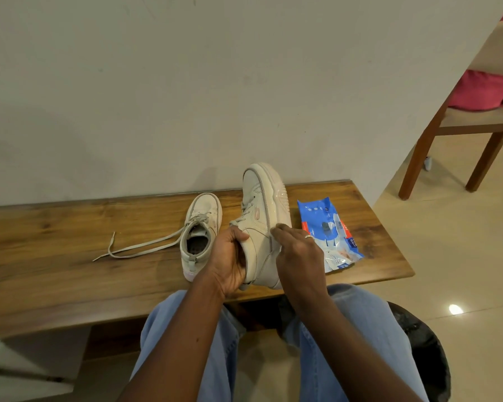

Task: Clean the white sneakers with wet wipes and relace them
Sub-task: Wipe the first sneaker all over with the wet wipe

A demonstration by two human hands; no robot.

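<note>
Head view of a seated person at a wooden bench (70, 256) set against a wall. Two white sneakers are present. One sneaker (201, 227) rests sole-down near the middle of the bench, toe toward the back edge, its loosened lace (145, 246) trailing left across the wood, probably slackened ready for removal or relacing. The held sneaker (262, 204) stands beside it, toward the right end, turned on its side with the toe raised toward the wall and the heel near the front edge, so that the sole and its rim face right and are open to wiping. The left hand (230, 256) grips this shoe at the collar and heel, thumb on the upper, to steady it. The right hand (298, 250), wearing one ring, has its fingers bunched against the sole rim; whether they pinch a wipe cannot be told, as none shows clearly. One blue pack of wet wipes (328, 230) lies flat just right of the held shoe, near the right end, within easy reach of the working hand. The step in hand appears to be cleaning the sole edge; relacing is not yet begun.
</note>
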